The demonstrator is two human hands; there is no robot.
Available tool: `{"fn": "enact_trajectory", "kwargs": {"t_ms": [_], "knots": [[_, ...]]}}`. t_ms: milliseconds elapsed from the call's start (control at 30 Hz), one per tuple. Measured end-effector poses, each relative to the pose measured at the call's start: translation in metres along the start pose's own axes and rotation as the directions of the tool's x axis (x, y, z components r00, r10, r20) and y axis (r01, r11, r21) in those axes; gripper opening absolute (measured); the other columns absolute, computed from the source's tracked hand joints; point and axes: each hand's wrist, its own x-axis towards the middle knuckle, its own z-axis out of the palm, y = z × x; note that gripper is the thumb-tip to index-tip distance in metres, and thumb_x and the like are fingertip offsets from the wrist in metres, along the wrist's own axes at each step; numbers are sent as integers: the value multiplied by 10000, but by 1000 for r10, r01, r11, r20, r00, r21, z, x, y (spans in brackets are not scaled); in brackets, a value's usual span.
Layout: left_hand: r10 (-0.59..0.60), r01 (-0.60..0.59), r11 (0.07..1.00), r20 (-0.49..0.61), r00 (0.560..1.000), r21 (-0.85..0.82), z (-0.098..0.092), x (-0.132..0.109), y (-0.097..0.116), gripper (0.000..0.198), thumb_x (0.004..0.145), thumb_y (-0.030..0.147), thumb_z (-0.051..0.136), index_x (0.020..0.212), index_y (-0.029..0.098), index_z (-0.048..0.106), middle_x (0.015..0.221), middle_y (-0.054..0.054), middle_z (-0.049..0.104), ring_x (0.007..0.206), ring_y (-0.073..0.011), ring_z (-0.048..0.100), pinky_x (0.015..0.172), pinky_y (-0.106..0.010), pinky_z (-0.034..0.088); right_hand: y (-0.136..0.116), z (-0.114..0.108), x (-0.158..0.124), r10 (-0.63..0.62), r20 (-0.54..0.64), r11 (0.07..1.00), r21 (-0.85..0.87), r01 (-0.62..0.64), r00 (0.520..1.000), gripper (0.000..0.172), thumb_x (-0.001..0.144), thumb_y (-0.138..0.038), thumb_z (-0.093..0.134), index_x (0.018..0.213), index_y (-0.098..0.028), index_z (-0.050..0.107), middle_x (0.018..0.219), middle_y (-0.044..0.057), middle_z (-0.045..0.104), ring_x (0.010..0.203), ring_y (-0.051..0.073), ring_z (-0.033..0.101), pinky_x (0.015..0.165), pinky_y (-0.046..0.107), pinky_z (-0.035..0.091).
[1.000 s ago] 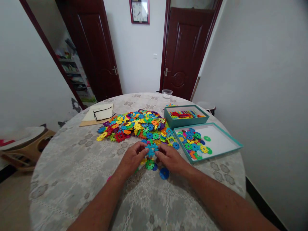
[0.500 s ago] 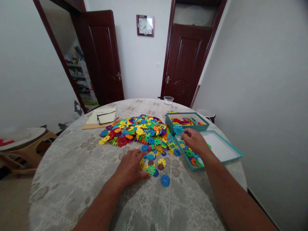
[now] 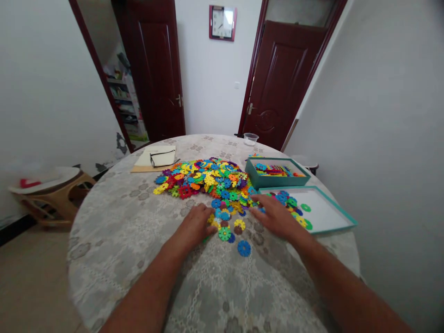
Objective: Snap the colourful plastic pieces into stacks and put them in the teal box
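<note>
My left hand (image 3: 194, 225) rests on the table beside a small group of loose notched plastic discs, its thumb apart from the curved fingers. A green disc (image 3: 224, 234) and a yellow disc (image 3: 239, 224) lie to its right, and a larger blue disc (image 3: 244, 248) lies nearer to me. Between the heap and the shallow tray, my right hand (image 3: 275, 216) hovers with thumb and fingers apart and nothing visible in them. The big heap of coloured discs (image 3: 208, 179) spreads beyond both hands. A blue square-shaped piece (image 3: 261, 167) sits inside the teal box (image 3: 282, 180).
The shallow teal-edged tray (image 3: 328, 212), with several discs at its left, stands right of my right hand. Eyeglasses (image 3: 163, 159) lie on a paper pad (image 3: 142, 159) at the far left. A clear plastic bowl (image 3: 250, 139) stands at the table's far edge.
My right hand has let go of the blue piece, which now appears in the teal box, and has come back toward the loose discs. The view has shifted slightly.
</note>
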Motion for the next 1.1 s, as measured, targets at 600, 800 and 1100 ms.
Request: {"fn": "enact_trajectory", "kwargs": {"t_ms": [600, 800, 1100], "knots": [[42, -53, 991, -96, 994, -122, 19, 12, 6, 270, 927, 146, 512, 1091, 185, 723, 1084, -121, 720, 1040, -269, 646, 951, -381, 488, -34, 82, -2, -108, 142, 967, -215, 137, 984, 338, 1016, -500, 561, 1175, -216, 651, 1204, 124, 639, 1075, 263, 616, 900, 357, 509], [102, -111, 990, -103, 989, -84, 19, 8, 11, 312, 915, 220, 609, 1217, 193, 685, 1200, -128, 697, 1159, -283, 625, 1047, -403, 475, -13, 85, -1, 3, -72, 978, -206, -18, 997, 261, 1063, -344, 486, 1225, -213, 642, 1227, 134, 635, 1113, 250, 611, 915, 342, 500], [127, -130, 990, -75, 989, -47, 21, 7, 16, 271, 907, 253, 694, 1169, 183, 703, 1203, -139, 677, 1170, -307, 606, 1054, -442, 473, -14, 81, 4, 73, -13, 958, -278, -74, 997, 201, 1059, -323, 496, 1091, -218, 665, 1151, 102, 633, 1034, 225, 632, 861, 304, 482]]}}
